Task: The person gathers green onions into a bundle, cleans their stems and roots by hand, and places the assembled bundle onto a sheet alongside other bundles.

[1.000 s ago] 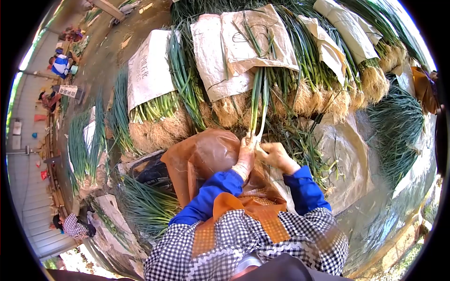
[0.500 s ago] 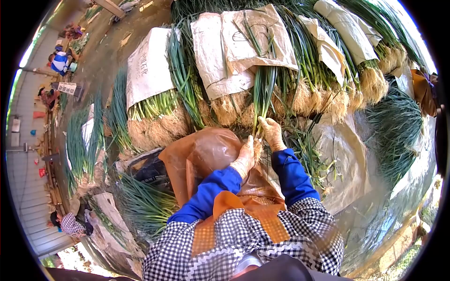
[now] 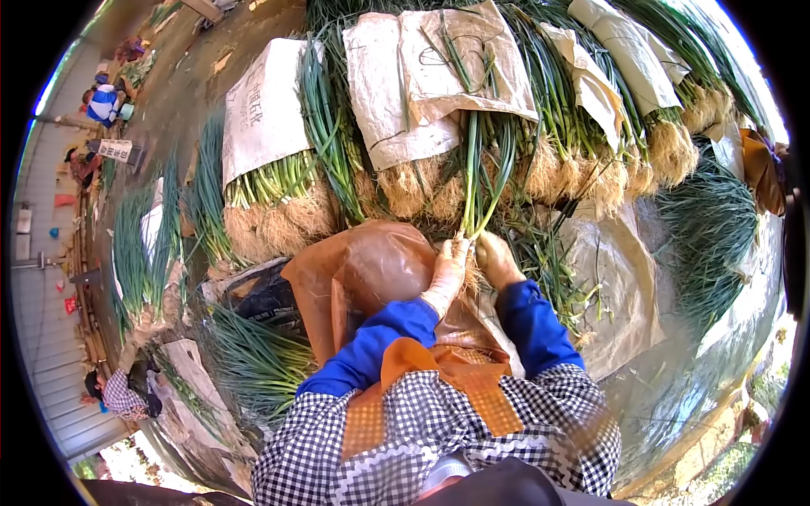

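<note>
Green onions (image 3: 474, 181) with long green leaves stand upright in front of me, their roots pointing toward me. My left hand (image 3: 450, 268) is closed round their white lower ends, and roots hang out beside it. Right next to it, my right hand (image 3: 498, 259) has its fingers curled at the same stalks; its fingertips are partly hidden, so what it pinches is unclear. An orange-brown plastic apron (image 3: 371, 274) lies over my lap below my left hand.
Rooted onion bundles (image 3: 283, 223) under pale sacks (image 3: 268, 114) line the front. Loose onions (image 3: 257, 363) lie at the left, loose leaves (image 3: 553, 270) and a flat sack (image 3: 612, 287) at the right. Several people sit far left, one (image 3: 126, 396) in a checked top.
My right hand has dropped from higher on the stalks to beside my left hand. The onion leaves have spread apart, and the view has shifted slightly.
</note>
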